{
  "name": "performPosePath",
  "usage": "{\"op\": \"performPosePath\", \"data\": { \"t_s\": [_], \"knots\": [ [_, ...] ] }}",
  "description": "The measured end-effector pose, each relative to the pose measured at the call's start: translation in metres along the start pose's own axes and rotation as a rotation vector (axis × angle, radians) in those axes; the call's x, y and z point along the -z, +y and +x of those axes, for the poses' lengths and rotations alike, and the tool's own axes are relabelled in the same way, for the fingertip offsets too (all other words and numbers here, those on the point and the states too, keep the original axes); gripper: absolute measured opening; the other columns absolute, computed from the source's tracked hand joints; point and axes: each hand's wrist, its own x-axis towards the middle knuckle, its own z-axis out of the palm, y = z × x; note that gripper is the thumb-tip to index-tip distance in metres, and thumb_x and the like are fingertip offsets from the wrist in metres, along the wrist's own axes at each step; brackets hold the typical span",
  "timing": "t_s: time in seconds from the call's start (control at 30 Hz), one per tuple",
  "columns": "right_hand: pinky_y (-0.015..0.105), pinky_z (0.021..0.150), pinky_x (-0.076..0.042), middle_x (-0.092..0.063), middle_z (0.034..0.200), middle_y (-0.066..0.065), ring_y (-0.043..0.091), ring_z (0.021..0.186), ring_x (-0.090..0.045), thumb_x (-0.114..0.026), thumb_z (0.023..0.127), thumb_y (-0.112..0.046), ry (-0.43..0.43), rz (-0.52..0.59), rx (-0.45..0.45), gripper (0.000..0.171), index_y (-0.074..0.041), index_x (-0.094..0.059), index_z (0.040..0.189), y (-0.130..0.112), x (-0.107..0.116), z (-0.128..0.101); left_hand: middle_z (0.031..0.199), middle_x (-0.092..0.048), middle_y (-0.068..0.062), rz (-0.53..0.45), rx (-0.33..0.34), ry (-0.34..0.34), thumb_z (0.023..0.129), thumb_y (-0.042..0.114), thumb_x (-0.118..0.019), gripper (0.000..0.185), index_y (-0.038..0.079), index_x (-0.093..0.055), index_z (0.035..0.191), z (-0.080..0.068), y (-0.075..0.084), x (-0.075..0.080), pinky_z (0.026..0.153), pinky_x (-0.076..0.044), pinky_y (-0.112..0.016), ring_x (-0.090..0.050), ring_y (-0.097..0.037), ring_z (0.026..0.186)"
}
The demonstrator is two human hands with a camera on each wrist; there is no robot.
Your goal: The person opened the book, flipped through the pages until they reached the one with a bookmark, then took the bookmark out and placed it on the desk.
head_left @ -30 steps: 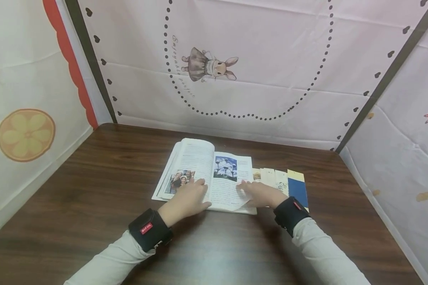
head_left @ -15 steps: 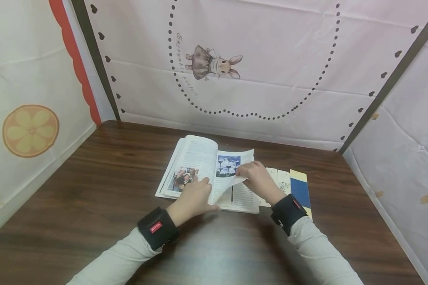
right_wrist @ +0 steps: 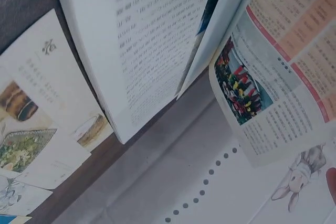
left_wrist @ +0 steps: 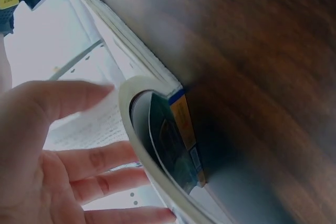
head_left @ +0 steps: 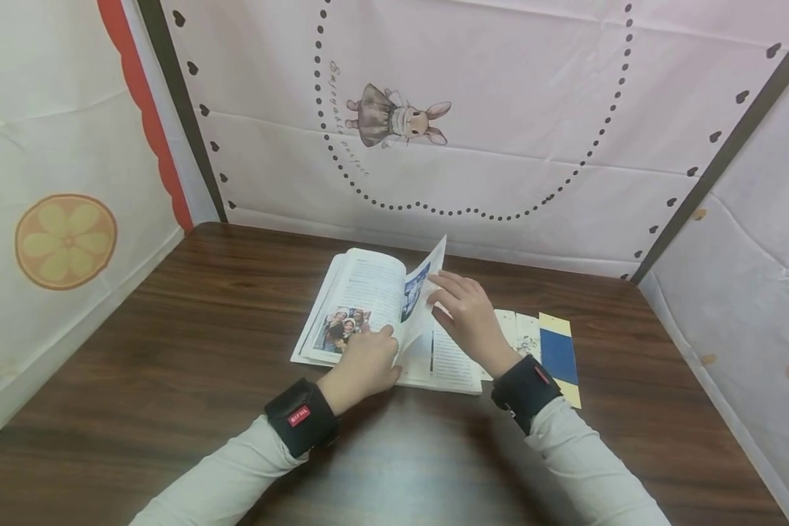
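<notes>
An open book (head_left: 368, 270) lies on the wooden table, with a photo of several people on its left page. One page (head_left: 416, 321) stands raised at the middle, printed on both sides; its other face (right_wrist: 294, 51) shows in the right wrist view. My right hand (head_left: 470, 321) is behind this page, fingers loosely extended and fingertips at its outer edge. My left hand (head_left: 364, 365) rests on the lower part of the left page, near the spine. In the left wrist view, its fingers (left_wrist: 100, 182) reach out over the curved pages, and the thumb stands apart.
Pale illustrated cards (head_left: 527, 332) stick out from beside the book's right edge, with a blue and yellow card (head_left: 559, 354) outermost. The dark table (head_left: 138, 351) is bordered by printed cloth walls (head_left: 500, 109) at the back and sides.
My right hand has lifted the right page from its corner and swung it up and leftward, showing the page beneath; its fingers have loosened. My left hand has stayed on the left page.
</notes>
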Motion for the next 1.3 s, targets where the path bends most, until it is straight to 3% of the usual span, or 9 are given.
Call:
{"op": "performPosePath", "data": {
  "t_s": [0.2,0.27,0.5,0.7,0.83,0.97,1.07,1.17,1.3],
  "knots": [
    [0.045,0.099,-0.045,-0.061,0.126,0.014,0.03,0.119,-0.056,-0.072,0.081,-0.007,-0.024,0.023,-0.154,0.027,-0.002,-0.062,0.106,0.008,0.004,-0.006,0.072,-0.062,-0.01,-0.072,0.042,0.021,0.084,0.013,-0.059,0.022,0.002,-0.065,0.066,0.005,-0.003,0.002,0.054,-0.053,-0.04,-0.066,-0.032,0.069],
    [0.044,0.099,-0.046,-0.061,0.125,0.015,0.03,0.118,-0.057,-0.07,0.083,-0.01,-0.147,0.016,-0.236,0.034,-0.001,-0.06,0.114,0.013,0.004,-0.009,0.064,-0.057,-0.007,-0.154,0.104,-0.022,0.089,0.018,-0.055,0.029,0.003,-0.061,0.065,0.008,-0.009,0.007,0.051,-0.048,-0.034,-0.059,-0.023,0.057],
    [0.047,0.107,-0.037,-0.045,0.142,0.022,0.035,0.131,-0.045,-0.065,0.088,-0.03,-0.814,0.047,-0.422,0.06,0.003,-0.046,0.135,0.026,-0.005,-0.026,0.055,-0.054,-0.002,-0.605,0.289,-0.1,0.095,0.03,-0.05,0.036,-0.002,-0.065,0.088,0.009,-0.042,0.018,0.042,-0.031,-0.02,-0.044,-0.01,0.044],
    [0.047,0.112,-0.029,-0.029,0.151,0.021,0.036,0.14,-0.03,-0.073,0.079,-0.04,-0.979,0.122,-0.424,0.088,0.004,-0.032,0.143,0.03,-0.014,-0.036,0.08,-0.068,-0.017,-0.856,0.397,-0.072,0.094,0.019,-0.051,0.03,-0.007,-0.061,0.105,0.004,-0.069,0.014,0.051,-0.047,-0.025,-0.061,-0.021,0.058],
    [0.048,0.114,-0.026,-0.027,0.153,0.019,0.035,0.142,-0.026,-0.076,0.076,-0.038,-0.989,0.126,-0.428,0.093,0.001,-0.029,0.145,0.03,-0.015,-0.038,0.118,-0.059,-0.029,-0.795,0.454,-0.002,0.09,0.012,-0.054,0.048,-0.003,-0.042,0.135,-0.003,-0.072,0.015,0.078,-0.053,-0.042,-0.063,-0.038,0.1],
    [0.048,0.114,-0.026,-0.028,0.153,0.018,0.033,0.142,-0.026,-0.075,0.076,-0.038,-0.985,0.108,-0.429,0.092,0.001,-0.029,0.146,0.03,-0.015,-0.038,0.124,-0.054,-0.033,-0.632,0.411,0.109,0.084,0.001,-0.058,0.073,0.008,-0.023,0.147,-0.006,-0.064,0.016,0.088,-0.048,-0.053,-0.055,-0.045,0.113],
    [0.047,0.114,-0.025,-0.026,0.154,0.017,0.032,0.143,-0.025,-0.076,0.076,-0.039,-0.982,0.106,-0.441,0.092,0.0,-0.029,0.146,0.029,-0.016,-0.038,0.118,-0.056,-0.032,-0.454,0.326,0.153,0.079,-0.008,-0.058,0.078,0.011,-0.025,0.147,-0.006,-0.058,0.014,0.1,-0.036,-0.06,-0.044,-0.049,0.123],
    [0.047,0.115,-0.025,-0.025,0.154,0.017,0.032,0.143,-0.024,-0.076,0.076,-0.039,-0.979,0.109,-0.453,0.094,0.0,-0.028,0.146,0.029,-0.017,-0.038,0.135,-0.042,-0.032,-0.246,0.216,0.122,0.082,-0.006,-0.058,0.072,0.019,-0.034,0.146,-0.002,-0.055,0.011,0.109,-0.014,-0.067,-0.015,-0.054,0.138],
    [0.051,0.114,-0.023,-0.025,0.154,0.017,0.032,0.143,-0.024,-0.075,0.076,-0.041,-0.98,0.094,-0.459,0.094,0.0,-0.029,0.146,0.03,-0.019,-0.039,0.152,-0.027,-0.023,-0.059,-0.088,-0.008,0.086,-0.001,-0.059,0.066,0.026,-0.041,0.143,0.003,-0.052,0.007,0.108,-0.02,-0.066,-0.014,-0.051,0.14]
  ]
}}
